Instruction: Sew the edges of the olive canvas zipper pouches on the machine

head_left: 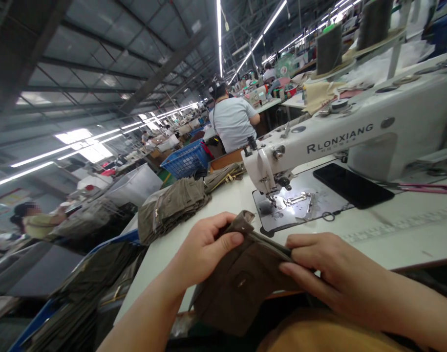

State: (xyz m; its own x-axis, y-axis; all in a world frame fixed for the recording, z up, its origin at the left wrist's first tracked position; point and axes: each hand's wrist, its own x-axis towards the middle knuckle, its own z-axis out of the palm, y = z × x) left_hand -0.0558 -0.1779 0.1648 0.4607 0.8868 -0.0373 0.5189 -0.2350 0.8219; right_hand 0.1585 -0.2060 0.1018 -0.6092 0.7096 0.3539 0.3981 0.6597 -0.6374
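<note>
Between my two hands, at the front edge of the sewing table, hangs a piece of dark olive fabric (pixel 241 283) with a folded upper edge. My left hand (pixel 208 244) pinches its folded corner between thumb and fingers. Farther right along the same edge, my right hand (pixel 318 264) is closed on the cloth. Just beyond the fabric stands a white sewing machine (pixel 311 137), its lit needle area (pixel 278 200) a short way behind the held corner. The lower part of the fabric drops below the table edge into shadow.
A stack of olive fabric pieces (pixel 175 205) with zippers lies at the table's left. A black phone (pixel 351 186) and pink-handled scissors (pixel 428 188) rest by the machine. A bin of olive pieces (pixel 98 274) stands lower left. A co-worker (pixel 232 120) sits ahead beside a blue basket (pixel 188 159).
</note>
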